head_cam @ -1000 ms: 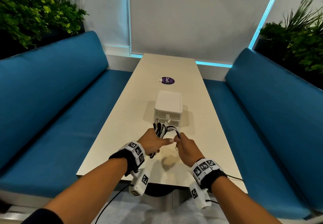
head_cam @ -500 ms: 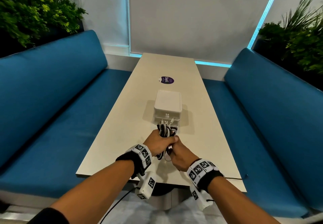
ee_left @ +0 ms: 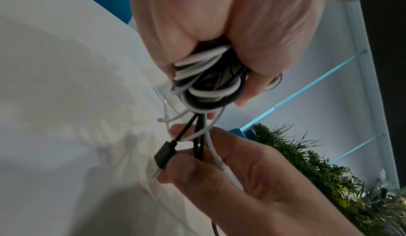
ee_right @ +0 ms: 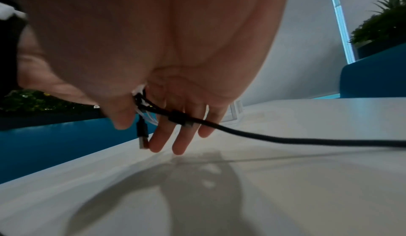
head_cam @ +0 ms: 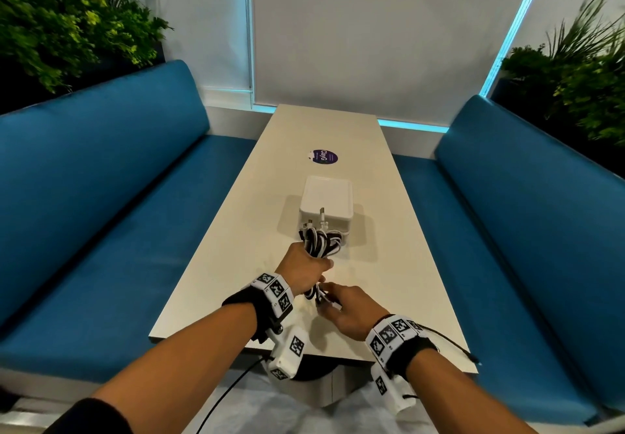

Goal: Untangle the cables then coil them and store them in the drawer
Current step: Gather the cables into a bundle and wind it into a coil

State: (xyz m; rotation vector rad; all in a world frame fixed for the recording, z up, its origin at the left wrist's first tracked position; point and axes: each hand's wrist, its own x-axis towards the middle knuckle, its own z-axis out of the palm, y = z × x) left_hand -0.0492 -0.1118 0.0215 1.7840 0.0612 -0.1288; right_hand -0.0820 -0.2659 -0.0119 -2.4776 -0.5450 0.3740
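Note:
A bundle of black and white cables (head_cam: 319,242) is gripped in my left hand (head_cam: 316,266) just above the table, right in front of the white drawer box (head_cam: 326,196). In the left wrist view the fist wraps the coiled strands (ee_left: 208,81). My right hand (head_cam: 327,298) sits below and nearer to me. Its thumb and fingers pinch the loose ends hanging from the bundle: a black plug (ee_left: 163,156) and a white cable end (ee_left: 222,163). The right wrist view shows the black plug (ee_right: 141,133) hanging beside the right fingers (ee_right: 180,140).
The long pale table (head_cam: 236,281) runs between two blue benches (head_cam: 101,213). A purple sticker (head_cam: 324,157) lies beyond the box. A black wire (ee_right: 296,140) trails right across the tabletop. Plants stand behind both benches.
My right hand has dropped from beside the top of the bundle to below my left hand and now pinches the hanging ends. The left hand keeps its grip, a little closer to the box.

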